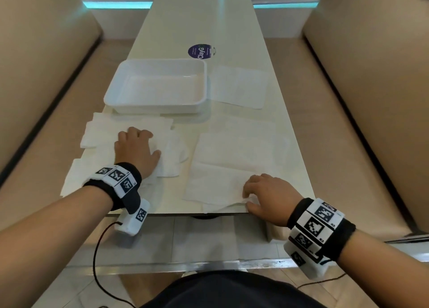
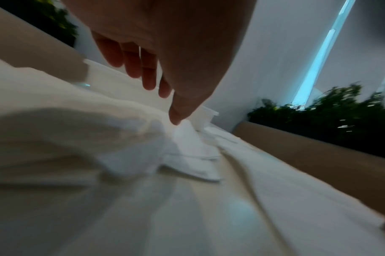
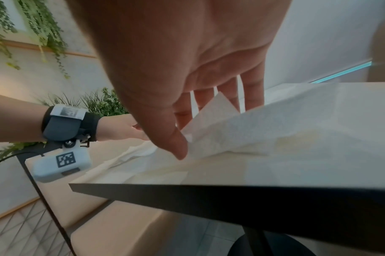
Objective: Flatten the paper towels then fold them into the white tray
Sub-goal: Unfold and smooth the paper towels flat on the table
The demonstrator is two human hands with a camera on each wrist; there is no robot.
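Both forearms reach forward, each wrist banded. The left hand (image 1: 137, 148) lies palm down, fingers (image 2: 132, 65) loosely bent. The right hand (image 1: 267, 196) pinches with thumb against curled fingers (image 3: 253, 93).

The paper towels (image 1: 234, 154) were soft, thin white paper with a bumpy, dull look. The tray (image 1: 157, 98) was smooth, shiny white plastic. The bench (image 1: 197, 24) had a smooth, shiny pale top.

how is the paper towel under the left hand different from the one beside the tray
The towel under the left hand is crumpled and bunched; the towel beside the tray lies flat. The crumpled one sits near the table's front, touched by the hand; the flat one lies farther back, right of the white tray, untouched. Both are white and outside the tray.
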